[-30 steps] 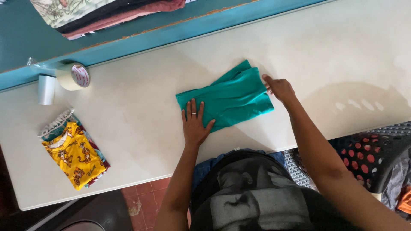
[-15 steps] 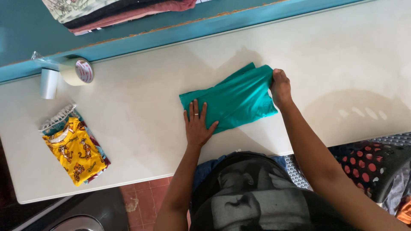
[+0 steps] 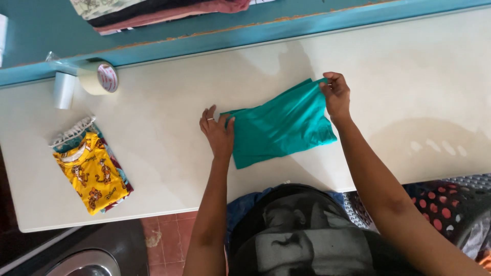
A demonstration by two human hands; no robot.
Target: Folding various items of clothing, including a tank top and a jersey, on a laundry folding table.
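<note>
A teal cloth (image 3: 280, 129) was pressed flat on the pale table (image 3: 419, 76) by the left hand (image 3: 218, 134), its far edge pinched by the right hand (image 3: 336, 94).

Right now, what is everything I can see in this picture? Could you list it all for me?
teal cloth: one, teal green, partly folded, middle of the table
table: one, cream-white top, runs across the view
folded clothes pile: one small stack, yellow patterned piece on top, left end of the table
tape roll: one, beige with a white core, far left edge of the table
small cylinder: one, white, just left of the tape roll
blue ledge: one, teal-blue, behind the table
stacked fabrics: one pile, dark, pink and pale, on the ledge
spotted fabric: dark with red dots, lower right, below the table edge
left hand: pressed flat on the cloth's left edge
right hand: pinching the cloth's upper right corner
</note>
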